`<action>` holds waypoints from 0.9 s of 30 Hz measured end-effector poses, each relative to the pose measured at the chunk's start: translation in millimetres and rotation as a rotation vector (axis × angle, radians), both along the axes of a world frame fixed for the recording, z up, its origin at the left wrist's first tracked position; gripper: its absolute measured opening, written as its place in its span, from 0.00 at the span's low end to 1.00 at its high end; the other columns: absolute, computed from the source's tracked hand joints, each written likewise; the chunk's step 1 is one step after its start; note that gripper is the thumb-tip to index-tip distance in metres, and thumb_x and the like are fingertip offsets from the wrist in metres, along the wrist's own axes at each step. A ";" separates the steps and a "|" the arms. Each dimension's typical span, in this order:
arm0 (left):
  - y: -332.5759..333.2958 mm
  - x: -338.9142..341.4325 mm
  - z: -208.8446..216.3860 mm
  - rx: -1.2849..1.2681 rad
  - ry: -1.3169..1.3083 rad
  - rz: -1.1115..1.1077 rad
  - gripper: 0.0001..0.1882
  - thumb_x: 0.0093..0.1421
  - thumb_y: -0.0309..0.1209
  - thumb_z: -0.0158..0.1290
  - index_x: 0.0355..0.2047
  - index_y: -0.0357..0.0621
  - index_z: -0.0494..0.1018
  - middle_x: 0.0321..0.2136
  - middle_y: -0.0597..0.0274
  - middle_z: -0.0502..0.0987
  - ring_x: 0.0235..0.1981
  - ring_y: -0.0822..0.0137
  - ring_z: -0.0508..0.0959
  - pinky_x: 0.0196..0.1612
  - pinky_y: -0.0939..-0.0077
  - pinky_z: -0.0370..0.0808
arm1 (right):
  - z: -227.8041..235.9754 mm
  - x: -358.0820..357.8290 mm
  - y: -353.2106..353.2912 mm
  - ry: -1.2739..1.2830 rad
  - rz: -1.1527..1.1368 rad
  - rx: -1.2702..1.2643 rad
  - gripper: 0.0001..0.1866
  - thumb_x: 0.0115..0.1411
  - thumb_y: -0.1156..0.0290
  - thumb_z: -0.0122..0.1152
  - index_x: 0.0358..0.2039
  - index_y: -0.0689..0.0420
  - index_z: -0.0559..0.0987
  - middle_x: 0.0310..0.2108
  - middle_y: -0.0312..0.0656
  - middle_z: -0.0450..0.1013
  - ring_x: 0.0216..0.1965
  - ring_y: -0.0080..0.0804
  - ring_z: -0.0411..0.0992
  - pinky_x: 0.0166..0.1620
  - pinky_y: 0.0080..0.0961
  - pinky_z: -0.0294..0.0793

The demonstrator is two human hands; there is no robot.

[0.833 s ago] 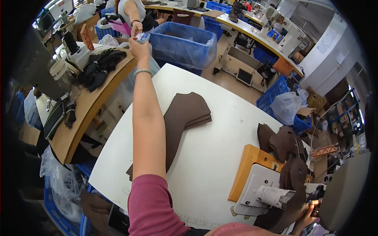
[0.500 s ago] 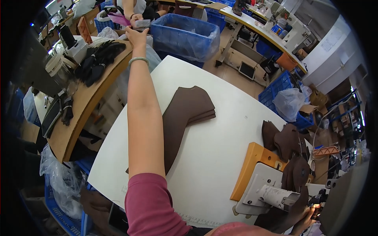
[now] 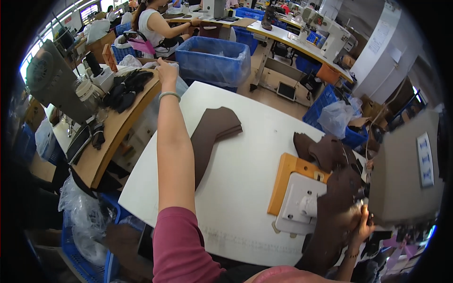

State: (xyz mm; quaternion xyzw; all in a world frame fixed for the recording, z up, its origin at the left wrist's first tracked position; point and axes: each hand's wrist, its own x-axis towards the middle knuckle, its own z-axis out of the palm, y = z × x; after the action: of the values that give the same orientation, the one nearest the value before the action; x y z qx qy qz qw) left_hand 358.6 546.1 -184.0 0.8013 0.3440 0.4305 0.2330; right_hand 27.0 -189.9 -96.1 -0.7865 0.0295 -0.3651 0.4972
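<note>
My left arm reaches far across the white table, and my left hand [image 3: 167,71] is at its far left edge near the blue bin. Its fingers look curled in beside clear plastic; what they hold, if anything, I cannot make out. At the lower right, my right hand [image 3: 362,230] is beside the sewing machine head [image 3: 408,174], gripping a dark brown leather-like piece [image 3: 325,236] that hangs over the machine's arm. A stack of dark brown cut pieces [image 3: 219,120] lies mid-table, partly behind my left forearm. More brown pieces [image 3: 325,148] lie behind the machine.
A plastic-lined blue bin [image 3: 212,59] stands beyond the table. To the left, a wooden-edged table [image 3: 118,125] holds black pieces [image 3: 127,87] and a jar. A blue crate [image 3: 87,250] with clear plastic is at lower left. A seated co-worker [image 3: 155,28] is farther off.
The view has tilted up, showing more of the room. My left hand has drawn back from near the grey translucent item, its fingers curling. My right hand and the brown piece show more fully.
</note>
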 end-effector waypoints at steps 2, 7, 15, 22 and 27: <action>37.2 -17.0 22.4 0.225 0.085 0.019 0.29 0.53 0.30 0.47 0.54 0.34 0.54 0.44 0.31 0.68 0.48 0.38 0.69 0.52 0.55 0.66 | -15.3 9.8 -29.9 0.035 0.073 -0.223 0.10 0.62 0.67 0.54 0.35 0.59 0.79 0.18 0.25 0.66 0.17 0.10 0.59 0.19 0.12 0.54; -47.5 -49.1 48.4 0.352 0.195 -0.055 0.19 0.51 0.34 0.50 0.42 0.37 0.72 0.38 0.41 0.76 0.43 0.49 0.75 0.44 0.61 0.71 | 25.3 26.8 18.3 0.010 0.206 -0.082 0.09 0.59 0.72 0.57 0.37 0.63 0.78 0.34 0.38 0.75 0.36 0.22 0.70 0.42 0.19 0.68; -200.0 -205.5 130.7 0.263 -0.209 -0.510 0.16 0.55 0.27 0.49 0.45 0.38 0.69 0.31 0.52 0.78 0.33 0.61 0.79 0.36 0.69 0.74 | 27.5 27.4 24.8 -0.198 0.520 0.116 0.06 0.57 0.73 0.60 0.29 0.62 0.75 0.25 0.29 0.68 0.28 0.13 0.64 0.34 0.11 0.63; -415.7 -348.3 138.8 0.218 -0.453 -0.887 0.10 0.56 0.17 0.46 0.38 0.35 0.73 0.29 0.60 0.77 0.31 0.72 0.78 0.32 0.82 0.74 | 26.5 37.2 -1.3 -0.260 0.657 -0.062 0.08 0.55 0.71 0.62 0.28 0.62 0.73 0.20 0.32 0.61 0.24 0.18 0.58 0.30 0.16 0.60; -516.5 -383.6 165.0 0.454 -0.241 -1.090 0.10 0.51 0.18 0.51 0.35 0.40 0.75 0.27 0.60 0.75 0.26 0.68 0.76 0.30 0.80 0.74 | 35.3 48.0 -4.1 -0.286 0.743 -0.076 0.08 0.55 0.72 0.61 0.29 0.62 0.73 0.21 0.32 0.61 0.25 0.19 0.59 0.31 0.16 0.60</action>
State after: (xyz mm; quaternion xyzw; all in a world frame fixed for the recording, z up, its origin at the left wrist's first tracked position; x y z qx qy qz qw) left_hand -24.9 29.6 -19.1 0.8374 -0.2456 0.3996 0.2806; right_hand 75.0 -194.0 -60.8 -0.7026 -0.3399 -0.2672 0.5651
